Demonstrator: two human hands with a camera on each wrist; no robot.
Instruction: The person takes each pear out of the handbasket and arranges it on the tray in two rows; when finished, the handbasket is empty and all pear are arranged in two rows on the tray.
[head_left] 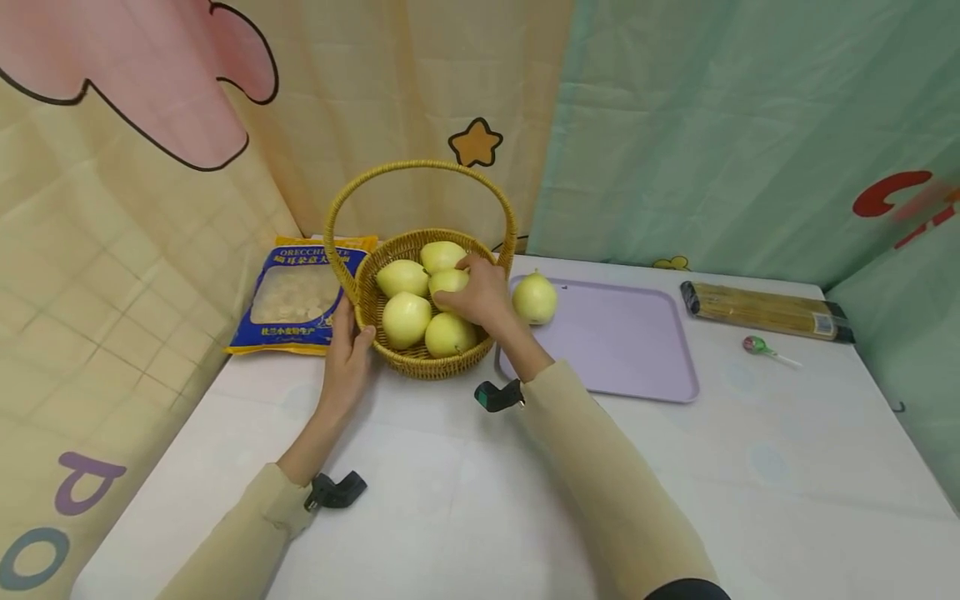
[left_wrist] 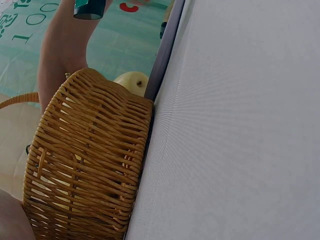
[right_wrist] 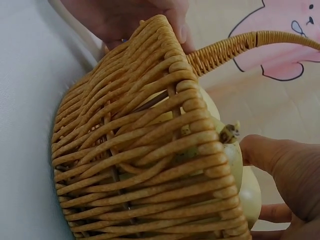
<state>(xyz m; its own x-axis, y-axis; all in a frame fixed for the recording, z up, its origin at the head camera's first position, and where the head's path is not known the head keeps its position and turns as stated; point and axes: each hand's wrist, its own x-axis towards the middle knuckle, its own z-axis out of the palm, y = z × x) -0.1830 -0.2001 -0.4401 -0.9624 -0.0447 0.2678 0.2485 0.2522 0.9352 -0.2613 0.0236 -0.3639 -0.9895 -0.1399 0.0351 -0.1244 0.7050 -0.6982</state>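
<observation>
I've got the right hand (head_left: 486,293) in the wicker basket (head_left: 431,368), fingers pinching a pear (head_left: 446,282), left hand (head_left: 347,362) gripping the basket's side. Handle (head_left: 422,164) arches overhead, pasta bag (head_left: 292,300) crowds the left, lilac tray (head_left: 615,342) with another pear (head_left: 535,298) sits right, lollipop (head_left: 759,345) well apart.

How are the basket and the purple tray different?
The basket is round, woven and golden-brown; the tray is flat, rectangular and purple. The basket has a tall arched handle; the tray shows none. The basket holds several pears; the tray has just one. Both sit on the white table.
</observation>
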